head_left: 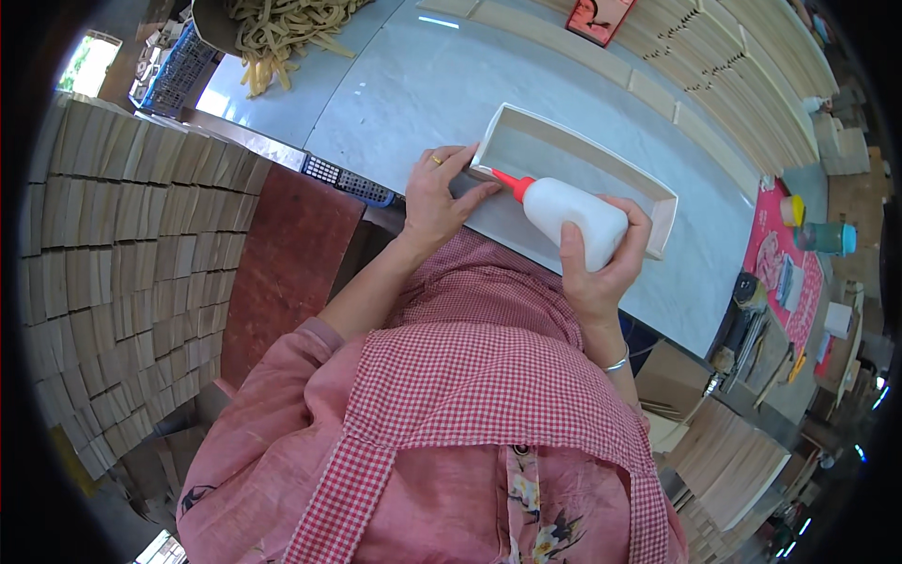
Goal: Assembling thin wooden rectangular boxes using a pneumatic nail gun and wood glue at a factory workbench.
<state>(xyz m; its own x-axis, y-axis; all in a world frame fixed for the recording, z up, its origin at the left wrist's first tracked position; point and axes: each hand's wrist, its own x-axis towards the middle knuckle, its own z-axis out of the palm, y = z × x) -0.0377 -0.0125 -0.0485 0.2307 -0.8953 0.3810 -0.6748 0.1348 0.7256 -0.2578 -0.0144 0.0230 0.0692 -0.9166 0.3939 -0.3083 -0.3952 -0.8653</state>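
A rectangular frame of thin pale wood stands on the worktop in front of me; the grey surface seems to show through its middle. At its left end, my left hand holds the near corner between thumb and fingers. A ring is on one finger. My right hand is wrapped round a white squeeze bottle, tilted with its red nozzle pointing left. The nozzle's tip is at the frame's left end, close to my left fingers. Whether anything comes out of it I cannot tell.
The worktop is glossy grey. Pale wooden strips lie heaped at the far left. Wooden boards are stacked far right, beside a red box. More wood pieces rise left; a teal-lidded jar stands right.
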